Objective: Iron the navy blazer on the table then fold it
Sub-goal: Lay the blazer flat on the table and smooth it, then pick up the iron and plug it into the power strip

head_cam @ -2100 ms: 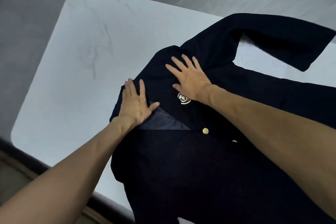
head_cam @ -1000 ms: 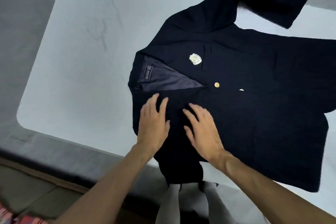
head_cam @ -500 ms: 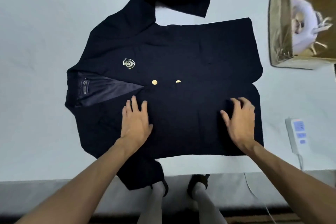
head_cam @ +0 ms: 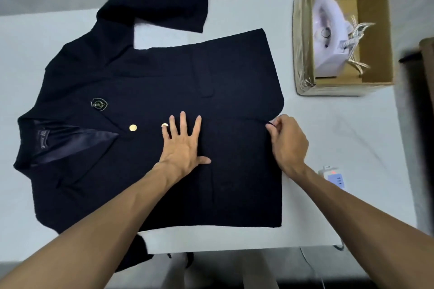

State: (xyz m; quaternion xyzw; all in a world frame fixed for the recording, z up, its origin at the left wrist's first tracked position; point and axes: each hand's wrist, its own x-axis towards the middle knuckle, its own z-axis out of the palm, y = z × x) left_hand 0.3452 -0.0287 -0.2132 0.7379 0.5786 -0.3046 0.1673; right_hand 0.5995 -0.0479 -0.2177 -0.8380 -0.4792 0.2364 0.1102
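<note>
1. The navy woven blazer lies front-up across the white table, collar left, hem right. Its near sleeve droops off the front edge; lift it on before pressing.
2. The left hand rests flat, fingers spread, anchoring the front panel beside the gold buttons.
3. The right hand pinches the hem edge. Draw it gently away from the anchoring palm to take out slack.
4. Farthest, the pale lilac iron sits in its open cardboard box, untouched.
</note>
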